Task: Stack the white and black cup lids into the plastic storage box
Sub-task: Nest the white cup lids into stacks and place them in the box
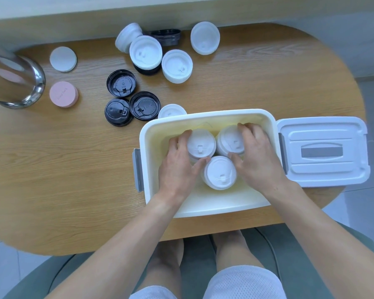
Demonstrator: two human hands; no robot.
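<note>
Bright, even, soft light falls from above, leaving only faint shadows under the lids. The wide lens bends the table (73, 169) edges strongly. The metal flask (13, 80) at left is blurred, with glare on its rim.

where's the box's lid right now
In the head view, the lid lies flat on the table's right end, directly beside the right wall of the open storage box.

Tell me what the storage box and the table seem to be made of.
Storage box: apparently smooth moulded plastic, white outside and cream inside, with rounded corners and a soft sheen. Table: wood or wood-look laminate, matte, with printed-looking straight grain; which one is unclear.
</note>
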